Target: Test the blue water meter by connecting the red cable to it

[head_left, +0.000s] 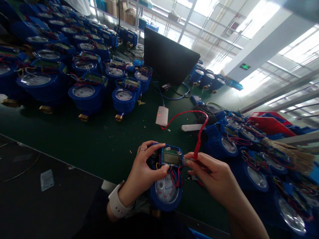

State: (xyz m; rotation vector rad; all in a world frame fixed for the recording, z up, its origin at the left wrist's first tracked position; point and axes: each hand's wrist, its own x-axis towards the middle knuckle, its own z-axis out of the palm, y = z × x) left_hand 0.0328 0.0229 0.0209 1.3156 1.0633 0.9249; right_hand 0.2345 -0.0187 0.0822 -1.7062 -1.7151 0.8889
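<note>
A blue water meter [166,189] with a round dial and a small display module [171,156] on top sits at the near edge of the green table [99,139]. My left hand [144,169] grips the meter's left side, thumb and fingers around the display module. My right hand [211,176] pinches a small probe [187,161] on a red cable [199,132] and touches it to the module's right side. The red cable runs back to a small white box [161,115] with a lit red light.
Many blue water meters [84,94] fill the table's left and back. More meters [249,156] crowd the right side, beside a broom head [289,152] and red bins [271,124]. A dark monitor's back [169,58] stands mid-table. A white stick-shaped device [191,127] lies near the box.
</note>
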